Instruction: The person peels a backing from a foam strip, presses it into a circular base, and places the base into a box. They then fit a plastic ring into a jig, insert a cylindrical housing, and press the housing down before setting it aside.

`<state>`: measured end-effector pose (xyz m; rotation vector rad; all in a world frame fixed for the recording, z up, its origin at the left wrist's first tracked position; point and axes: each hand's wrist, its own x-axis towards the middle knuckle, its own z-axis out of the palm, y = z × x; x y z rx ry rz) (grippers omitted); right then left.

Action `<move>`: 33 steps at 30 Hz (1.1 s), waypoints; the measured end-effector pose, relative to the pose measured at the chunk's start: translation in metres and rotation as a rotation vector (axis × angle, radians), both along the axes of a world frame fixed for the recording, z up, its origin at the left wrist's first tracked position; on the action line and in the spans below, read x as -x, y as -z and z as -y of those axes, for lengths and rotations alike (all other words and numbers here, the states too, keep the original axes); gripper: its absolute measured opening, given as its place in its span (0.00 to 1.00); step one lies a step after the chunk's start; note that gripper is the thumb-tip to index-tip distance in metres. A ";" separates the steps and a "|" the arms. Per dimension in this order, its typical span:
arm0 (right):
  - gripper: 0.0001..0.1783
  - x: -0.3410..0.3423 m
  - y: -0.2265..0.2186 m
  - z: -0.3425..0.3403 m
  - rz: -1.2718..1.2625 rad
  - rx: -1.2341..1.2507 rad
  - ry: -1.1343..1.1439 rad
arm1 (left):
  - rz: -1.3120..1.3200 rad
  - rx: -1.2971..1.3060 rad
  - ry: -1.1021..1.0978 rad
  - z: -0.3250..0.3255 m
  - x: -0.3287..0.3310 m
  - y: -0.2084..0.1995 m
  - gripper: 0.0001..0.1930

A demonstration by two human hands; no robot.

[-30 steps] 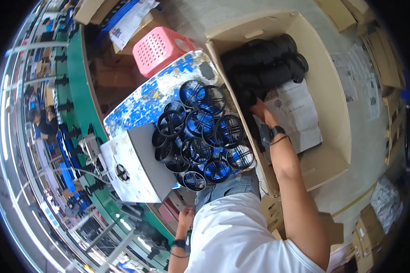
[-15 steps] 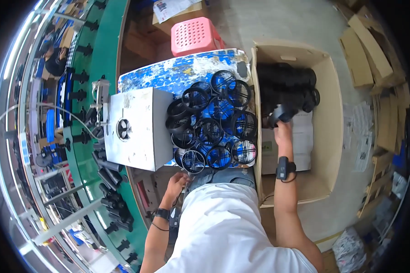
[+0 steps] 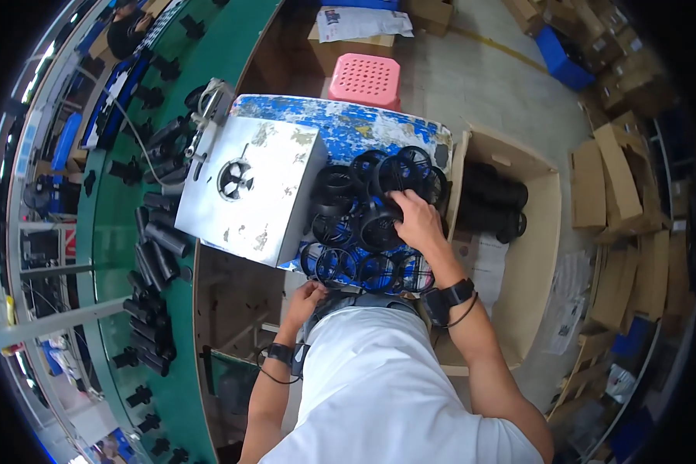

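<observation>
Over the pile of black round plastic rings with crossbars, my right hand reaches across from the right. Its fingers are closed on the rim of a black ring near the middle of the pile; its fingertips are partly hidden. My left hand is at the table's near edge, just in front of the closest rings, with fingers curled together. Whatever it may hold is too small to make out. A pale metal box with a round spoked opening on top stands left of the rings on the worn blue-and-white table.
To the right, a deep cardboard box holds black cylindrical parts. On the left a green bench carries several black tubes. A pink stool stands beyond the table. Flattened cardboard leans at far right.
My right hand has come out of the cardboard box, leftward onto the rings; the dark part it held there is no longer seen apart. My left hand stays near the table edge. The view has shifted.
</observation>
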<state>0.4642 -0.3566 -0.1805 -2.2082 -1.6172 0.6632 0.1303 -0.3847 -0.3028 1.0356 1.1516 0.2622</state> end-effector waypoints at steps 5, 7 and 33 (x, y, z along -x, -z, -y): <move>0.29 0.004 0.023 -0.005 0.020 -0.026 -0.043 | 0.025 0.028 -0.108 -0.002 -0.002 -0.010 0.12; 0.29 0.014 0.023 -0.011 0.013 0.029 -0.029 | 0.035 -0.010 -0.119 0.003 0.008 0.011 0.13; 0.33 -0.021 0.027 -0.006 0.132 -0.003 -0.340 | -0.145 -0.180 -0.173 0.001 -0.005 0.031 0.18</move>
